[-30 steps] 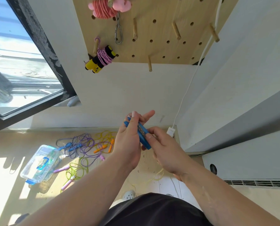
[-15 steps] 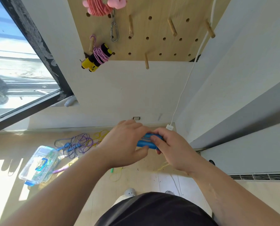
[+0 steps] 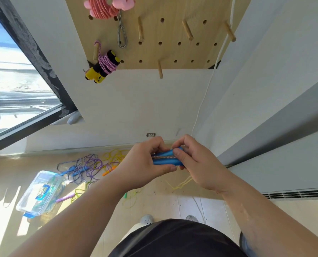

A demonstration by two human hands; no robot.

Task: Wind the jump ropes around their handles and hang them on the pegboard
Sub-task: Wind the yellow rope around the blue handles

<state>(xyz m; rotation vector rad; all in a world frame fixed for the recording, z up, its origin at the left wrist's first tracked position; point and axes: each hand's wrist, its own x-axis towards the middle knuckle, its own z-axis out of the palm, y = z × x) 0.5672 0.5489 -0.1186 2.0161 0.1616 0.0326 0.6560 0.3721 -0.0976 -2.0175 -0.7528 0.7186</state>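
Head view: the blue handles (image 3: 165, 161) lie side by side and level, just below mid-frame, held in front of the body. The left hand (image 3: 143, 164) grips their left end, fingers curled over the top and thumb underneath. The right hand (image 3: 197, 164) pinches the right end, thumb on the near face. A braided cord (image 3: 161, 157) runs along the groove between the two handles.

At 12 o'clock hangs the pegboard (image 3: 173, 52), its lower edge well above the hands, with plain white wall between. A bare peg (image 3: 160, 69) juts at that lower edge. At 11 o'clock a wound yellow-and-black rope (image 3: 104, 66) hangs by the board's lower left corner. A pink bundle (image 3: 106, 7) and a carabiner (image 3: 122, 37) sit higher up.

At 3 o'clock a grey ledge (image 3: 275, 127) runs near the right hand. At 8 o'clock, on the floor, loose ropes (image 3: 85, 167) lie tangled beside a clear plastic box (image 3: 41, 191).
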